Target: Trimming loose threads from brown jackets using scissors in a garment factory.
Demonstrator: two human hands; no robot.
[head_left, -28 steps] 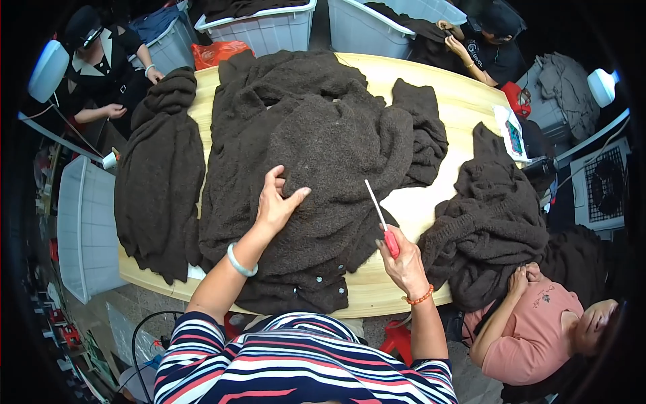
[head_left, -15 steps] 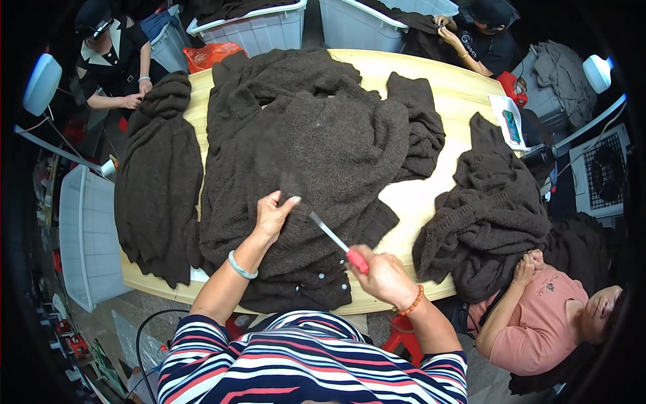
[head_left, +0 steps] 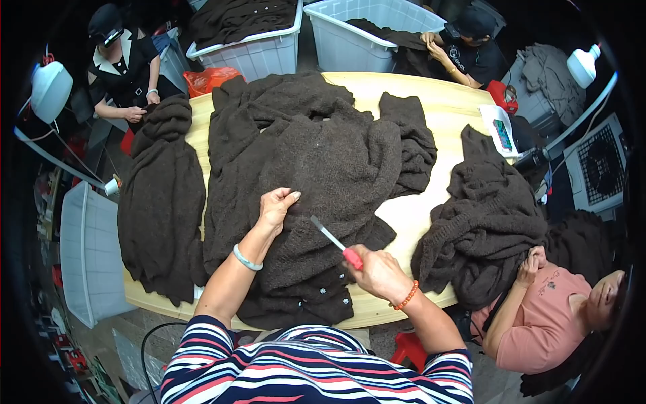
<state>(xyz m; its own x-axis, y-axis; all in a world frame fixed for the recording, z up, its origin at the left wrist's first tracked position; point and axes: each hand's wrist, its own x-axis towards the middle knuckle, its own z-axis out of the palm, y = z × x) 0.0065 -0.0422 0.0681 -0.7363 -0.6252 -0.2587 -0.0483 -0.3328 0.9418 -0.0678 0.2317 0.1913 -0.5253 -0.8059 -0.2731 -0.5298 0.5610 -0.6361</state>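
A dark brown knit cardigan point(head_left: 316, 161) lies spread over the middle of the table, several shiny buttons showing near its front edge. My left hand point(head_left: 276, 205), thumb and fingers pinched together, grips a bit of its fabric. In my right hand point(head_left: 382, 273) is a red-handled tool point(head_left: 352, 258) with a slim, flat metal blade and a darker tip. The blade points up and left over the knit, a short way from my left hand. Whether its tip touches the knit I cannot tell.
More brown knitwear point(head_left: 161, 215) lies at the left, with another heap point(head_left: 481, 222) at the right. Around the pale wooden table point(head_left: 437, 128) are white bins point(head_left: 279, 50), lamps point(head_left: 50, 91) and three co-workers. A white tray point(head_left: 488, 118) with a phone-like device sits at the far right.
The whole view has shifted, so the table's far side sits lower. Both my hands stay in nearly the same places, and the tool is still in my right hand.
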